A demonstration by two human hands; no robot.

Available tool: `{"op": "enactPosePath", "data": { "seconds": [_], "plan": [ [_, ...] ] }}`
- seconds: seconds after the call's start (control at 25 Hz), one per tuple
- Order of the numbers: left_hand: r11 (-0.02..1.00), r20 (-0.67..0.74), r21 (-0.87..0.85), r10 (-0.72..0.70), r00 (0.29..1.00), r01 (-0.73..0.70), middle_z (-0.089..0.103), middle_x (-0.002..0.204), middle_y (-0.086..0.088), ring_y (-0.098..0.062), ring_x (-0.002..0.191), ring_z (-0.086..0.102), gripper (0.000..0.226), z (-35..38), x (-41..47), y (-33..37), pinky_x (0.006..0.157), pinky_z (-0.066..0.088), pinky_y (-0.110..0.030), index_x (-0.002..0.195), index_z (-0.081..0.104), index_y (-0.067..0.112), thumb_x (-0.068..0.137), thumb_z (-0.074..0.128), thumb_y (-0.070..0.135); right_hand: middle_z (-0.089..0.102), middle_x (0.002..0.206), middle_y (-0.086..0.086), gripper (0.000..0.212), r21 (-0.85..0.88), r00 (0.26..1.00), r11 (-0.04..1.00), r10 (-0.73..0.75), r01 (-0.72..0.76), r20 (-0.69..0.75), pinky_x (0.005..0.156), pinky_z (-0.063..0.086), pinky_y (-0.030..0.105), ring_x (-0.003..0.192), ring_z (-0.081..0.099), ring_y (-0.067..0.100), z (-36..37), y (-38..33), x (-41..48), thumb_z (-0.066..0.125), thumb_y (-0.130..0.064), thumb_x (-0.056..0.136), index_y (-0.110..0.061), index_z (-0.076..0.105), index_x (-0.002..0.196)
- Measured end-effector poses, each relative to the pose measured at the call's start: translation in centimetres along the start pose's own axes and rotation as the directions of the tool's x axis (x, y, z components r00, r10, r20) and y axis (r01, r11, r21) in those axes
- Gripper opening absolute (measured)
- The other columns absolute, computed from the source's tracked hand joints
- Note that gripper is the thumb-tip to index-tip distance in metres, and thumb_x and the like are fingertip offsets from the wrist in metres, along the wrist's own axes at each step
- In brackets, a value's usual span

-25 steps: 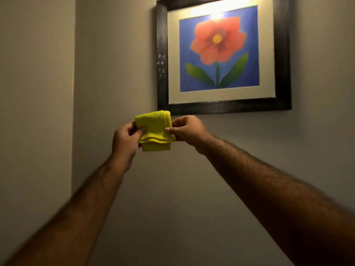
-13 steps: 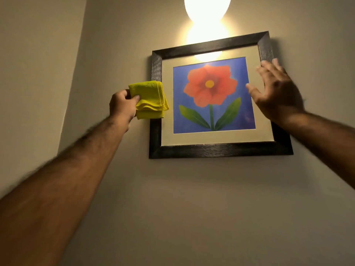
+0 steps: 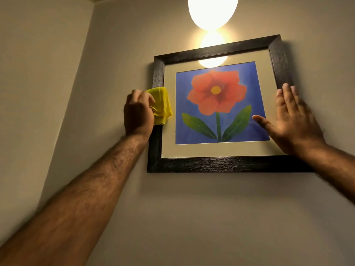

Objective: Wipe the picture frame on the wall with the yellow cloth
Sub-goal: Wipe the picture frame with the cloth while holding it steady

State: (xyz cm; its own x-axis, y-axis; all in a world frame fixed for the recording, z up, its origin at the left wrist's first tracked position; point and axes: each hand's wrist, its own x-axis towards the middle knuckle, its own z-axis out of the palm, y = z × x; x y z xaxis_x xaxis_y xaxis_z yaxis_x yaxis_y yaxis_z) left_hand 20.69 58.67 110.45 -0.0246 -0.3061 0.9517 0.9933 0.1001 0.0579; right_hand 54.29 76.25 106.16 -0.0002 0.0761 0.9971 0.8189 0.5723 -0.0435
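Two bare forearms are reaching up toward the wall, both running off the bottom of the view. One left hand [image 3: 138, 114] is gripping one folded yellow cloth [image 3: 161, 105], fingers curled tight around it, and is pressing it against the left rail of the picture frame [image 3: 221, 165], about halfway up. The hand is hiding much of the cloth and a stretch of that rail, and its fingertips are blurring. One right hand [image 3: 292, 122] is lying flat and wide open, fingers spread, holding nothing, against the frame's lower right side; it is covering the rail and mat there. The single frame is hanging dark and wood-grained, with a pale mat around a blue print of one red flower with two green leaves. One wall lamp [image 3: 212, 12] is glowing above it, cut off at the top, its glare washing over the glass near the upper mat.
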Motion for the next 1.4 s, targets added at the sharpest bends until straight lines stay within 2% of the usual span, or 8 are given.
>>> {"op": "enactPosePath", "data": {
  "seconds": [0.08,0.16,0.28,0.44,0.68,0.88,1.16,1.4],
  "plan": [
    [0.99,0.073,-0.026,0.142,0.987,-0.14,0.067,0.116,-0.021,-0.037,0.109,0.062,0.033,0.0,-0.8,0.3,0.09,0.053,-0.042,0.105,0.069,0.001,0.091,0.039,0.004,-0.001,0.174,0.009,0.109,-0.006,1.0,1.0,-0.007,0.007,-0.028,0.129,0.009,0.042,0.161,0.0,0.022,0.4,0.2,0.0,0.019,-0.084,0.087,-0.006,0.006,0.163],
    [0.985,0.155,-0.047,0.173,0.973,-0.168,0.063,0.133,-0.025,-0.04,0.124,0.059,0.04,0.1,-2.5,-0.1,0.105,0.049,-0.044,0.124,0.065,-0.005,0.093,0.043,0.006,0.001,0.173,0.011,0.109,-0.001,0.999,1.0,-0.008,0.008,-0.046,0.129,0.009,0.042,0.161,0.002,0.023,0.6,0.4,0.2,0.018,-0.084,0.088,-0.005,0.008,0.163],
    [0.984,0.348,-0.053,0.178,0.92,-0.171,0.024,0.165,-0.021,-0.032,0.155,0.021,0.071,0.0,-7.2,-1.0,0.127,0.019,-0.039,0.155,0.028,-0.002,0.101,0.037,0.042,0.004,0.173,0.012,0.108,0.002,0.998,1.0,-0.018,0.018,-0.066,0.129,0.01,0.042,0.161,0.004,0.024,0.6,0.4,0.0,0.019,-0.082,0.088,-0.004,0.01,0.162],
    [0.981,0.407,0.043,0.156,0.9,-0.19,0.002,0.171,-0.011,-0.022,0.159,0.0,0.1,-0.3,-11.3,-1.6,0.128,0.005,-0.034,0.161,0.005,0.006,0.091,0.011,0.078,0.004,0.173,0.013,0.109,-0.009,0.997,1.0,-0.028,0.027,-0.07,0.129,0.009,0.041,0.161,0.004,0.025,0.4,0.2,0.0,0.019,-0.082,0.088,-0.003,0.011,0.162],
    [0.989,0.423,0.066,0.093,0.901,-0.133,-0.003,0.171,-0.014,-0.024,0.158,-0.004,0.11,2.1,-5.0,-0.5,0.129,0.003,-0.039,0.16,0.003,0.003,0.084,0.005,0.083,0.002,0.173,0.013,0.109,-0.026,0.997,0.999,-0.028,0.026,-0.079,0.128,0.007,0.04,0.161,0.004,0.025,0.6,0.3,0.0,0.02,-0.082,0.087,-0.003,0.01,0.162],
    [0.994,0.456,0.03,0.081,0.886,-0.107,-0.008,0.171,-0.007,-0.021,0.158,-0.008,0.095,3.9,2.6,-0.2,0.128,0.0,-0.039,0.161,-0.002,0.009,0.094,0.018,0.073,0.004,0.172,0.015,0.111,-0.036,0.995,0.999,-0.03,0.027,-0.096,0.129,0.009,0.042,0.161,0.006,0.027,0.6,0.2,0.0,0.02,-0.082,0.086,-0.001,0.011,0.162],
    [0.997,0.441,-0.016,0.08,0.894,-0.081,-0.009,0.171,-0.007,-0.019,0.158,-0.01,0.113,2.1,-3.7,-0.6,0.128,-0.003,-0.035,0.161,-0.003,0.008,0.08,0.002,0.087,0.005,0.172,0.016,0.11,-0.043,0.996,0.999,-0.032,0.028,-0.084,0.129,0.011,0.043,0.16,0.007,0.028,0.2,0.1,-0.2,0.02,-0.082,0.087,-0.001,0.011,0.162],
    [0.995,0.45,0.011,0.086,0.889,-0.102,-0.008,0.171,-0.003,-0.013,0.157,-0.012,0.103,-1.0,-12.5,-1.4,0.126,-0.002,-0.029,0.161,-0.001,0.012,0.087,0.009,0.084,0.007,0.172,0.016,0.111,-0.053,0.995,0.998,-0.031,0.026,-0.091,0.129,0.012,0.044,0.16,0.009,0.029,0.6,0.2,-0.1,0.018,-0.083,0.087,-0.001,0.013,0.161]
  ]
}}
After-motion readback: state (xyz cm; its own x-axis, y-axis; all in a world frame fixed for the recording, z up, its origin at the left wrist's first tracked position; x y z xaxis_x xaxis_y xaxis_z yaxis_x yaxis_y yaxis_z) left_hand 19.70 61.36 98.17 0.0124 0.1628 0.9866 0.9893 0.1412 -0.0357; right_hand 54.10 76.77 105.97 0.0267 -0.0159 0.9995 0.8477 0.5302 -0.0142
